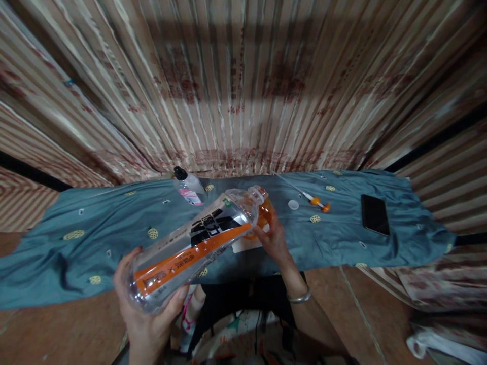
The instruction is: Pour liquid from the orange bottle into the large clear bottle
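A large clear plastic bottle [190,248] with an orange and black label lies tilted across the middle of the head view, its uncapped neck up and to the right. My left hand [146,304] is wrapped round its base. In my right hand [274,238] is a smaller orange see-through bottle [265,213], partly hidden behind the clear bottle's neck. The two bottles' necks are close together; I cannot tell whether they touch. Right of my right hand, an orange and white pump head [315,201] with a long thin tube lies on the cloth, beside a small white disc [293,204].
A blue-green patterned cloth [335,243] covers the narrow table. Towards the back left is a clear bottle with a black cap [188,187] and a pink label. A dark flat device [375,215] lies at the right. Striped curtains [236,101] hang close behind the table.
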Available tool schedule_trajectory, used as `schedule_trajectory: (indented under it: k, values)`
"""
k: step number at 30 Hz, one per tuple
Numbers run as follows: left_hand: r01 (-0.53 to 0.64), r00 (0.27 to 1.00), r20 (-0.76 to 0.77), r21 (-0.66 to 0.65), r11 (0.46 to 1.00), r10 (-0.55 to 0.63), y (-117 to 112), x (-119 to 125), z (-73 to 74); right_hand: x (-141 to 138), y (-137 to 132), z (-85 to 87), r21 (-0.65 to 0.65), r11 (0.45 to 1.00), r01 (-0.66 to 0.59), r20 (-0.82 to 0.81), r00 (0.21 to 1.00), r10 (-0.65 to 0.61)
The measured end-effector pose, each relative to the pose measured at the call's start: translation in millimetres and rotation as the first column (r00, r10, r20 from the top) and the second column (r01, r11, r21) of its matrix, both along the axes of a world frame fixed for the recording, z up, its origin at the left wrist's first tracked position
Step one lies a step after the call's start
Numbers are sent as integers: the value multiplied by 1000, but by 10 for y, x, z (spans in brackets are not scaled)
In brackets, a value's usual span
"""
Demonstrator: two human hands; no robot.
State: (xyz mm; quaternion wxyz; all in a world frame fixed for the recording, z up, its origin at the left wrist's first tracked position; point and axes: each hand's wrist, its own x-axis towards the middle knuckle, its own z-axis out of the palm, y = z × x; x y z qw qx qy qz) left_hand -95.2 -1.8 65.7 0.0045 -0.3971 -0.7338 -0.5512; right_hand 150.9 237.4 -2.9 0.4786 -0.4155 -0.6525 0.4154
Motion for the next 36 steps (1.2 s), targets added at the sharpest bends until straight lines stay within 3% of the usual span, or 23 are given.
schedule_trajectory:
  k: [13,20,28,36]
  values:
    - [25,993,-116,11,1000,-24,-48,5,17,27,-8,-16,0,1000,-12,46,999,12]
    - [-81,992,-89,66,995,86,90,186,94,18,-23,-9,-27,1000,-2,43,999,3]
    - [-3,993,-115,-7,1000,2,-37,-25,18,13,-24,-21,14,1000,-8,1,1000,8]
    - [-16,987,-160,28,999,20,34,75,94,10,-14,-41,27,999,17,9,1000,-18]
